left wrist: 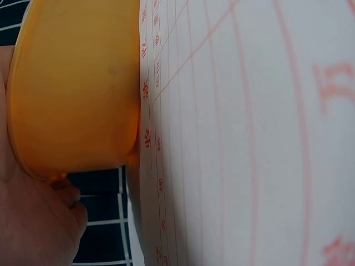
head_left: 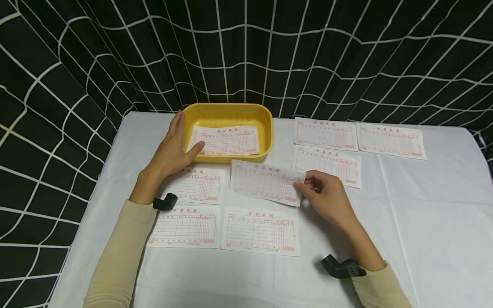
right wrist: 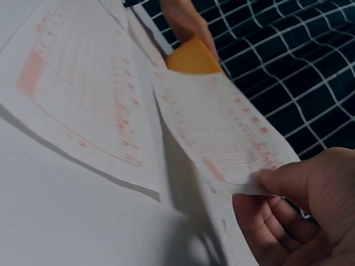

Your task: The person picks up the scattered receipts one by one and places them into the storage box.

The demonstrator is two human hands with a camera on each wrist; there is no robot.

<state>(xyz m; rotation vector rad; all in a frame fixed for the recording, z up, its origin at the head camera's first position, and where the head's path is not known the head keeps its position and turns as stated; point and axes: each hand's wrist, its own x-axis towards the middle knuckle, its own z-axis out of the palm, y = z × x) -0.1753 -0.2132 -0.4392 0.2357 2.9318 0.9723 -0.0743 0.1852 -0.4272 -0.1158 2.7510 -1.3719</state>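
Note:
A yellow plastic basin (head_left: 265,128) stands at the back of the table with white, red-printed receipt slips (head_left: 227,141) lying in it. My left hand (head_left: 167,149) grips its left side, thumb over the rim and fingers along the outer wall; the left wrist view shows this hand (left wrist: 39,221) against the basin wall (left wrist: 77,88). Just in front of the basin, my right hand (head_left: 329,196) pinches one receipt slip (head_left: 265,182) by its right end. In the right wrist view that slip (right wrist: 222,127) is lifted, held between thumb (right wrist: 283,177) and fingers.
Below the basin lie more slips: one beneath my left forearm (head_left: 181,226), another above it (head_left: 196,184), and one at the middle (head_left: 259,231). Three slips (head_left: 325,133) lie at the back right. A black cloth with white grid lines (head_left: 246,47) hangs behind the white-covered table (head_left: 423,214).

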